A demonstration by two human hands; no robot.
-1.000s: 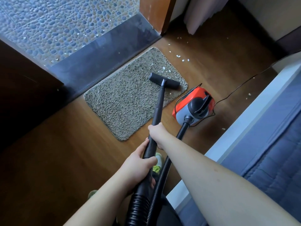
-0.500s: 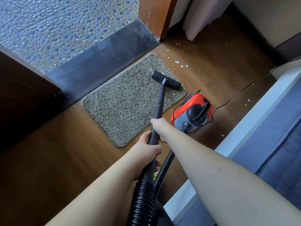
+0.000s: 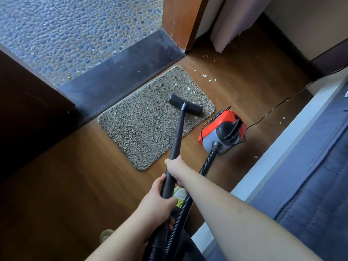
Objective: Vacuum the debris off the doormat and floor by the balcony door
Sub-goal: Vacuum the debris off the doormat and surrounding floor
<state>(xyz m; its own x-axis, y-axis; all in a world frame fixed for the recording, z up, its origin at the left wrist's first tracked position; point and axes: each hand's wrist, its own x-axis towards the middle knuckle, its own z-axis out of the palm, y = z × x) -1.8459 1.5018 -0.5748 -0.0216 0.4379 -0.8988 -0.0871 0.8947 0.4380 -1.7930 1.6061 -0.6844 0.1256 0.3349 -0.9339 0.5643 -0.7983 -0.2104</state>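
1. The vacuum's black floor head (image 3: 185, 107) is sitting flat on the doormat (image 3: 146, 125), near the mat's far right corner, well ahead of both hands.
2. The black wand (image 3: 178, 137) is running back from the head toward the person, tilted up into the hands.
3. The right hand (image 3: 176, 169) is gripping the wand higher along the shaft, fingers curled round it, arm reaching out nearly straight.
4. The left hand (image 3: 157, 201) is gripping the wand's lower end just behind the right hand, thumb lying along the tube, beside the ribbed hose (image 3: 180, 215).
5. White debris (image 3: 188, 88) is lying on the mat just beyond the head; more crumbs (image 3: 204, 75) are scattering across the wooden floor (image 3: 66, 185) past the mat's corner.
6. The red and grey canister (image 3: 222, 131) is standing on the floor just right of the mat, its cord (image 3: 271, 110) trailing away right.
7. The dark threshold (image 3: 122, 76) is bordering the mat's far edge, pebbled balcony flooring (image 3: 75, 29) beyond it.
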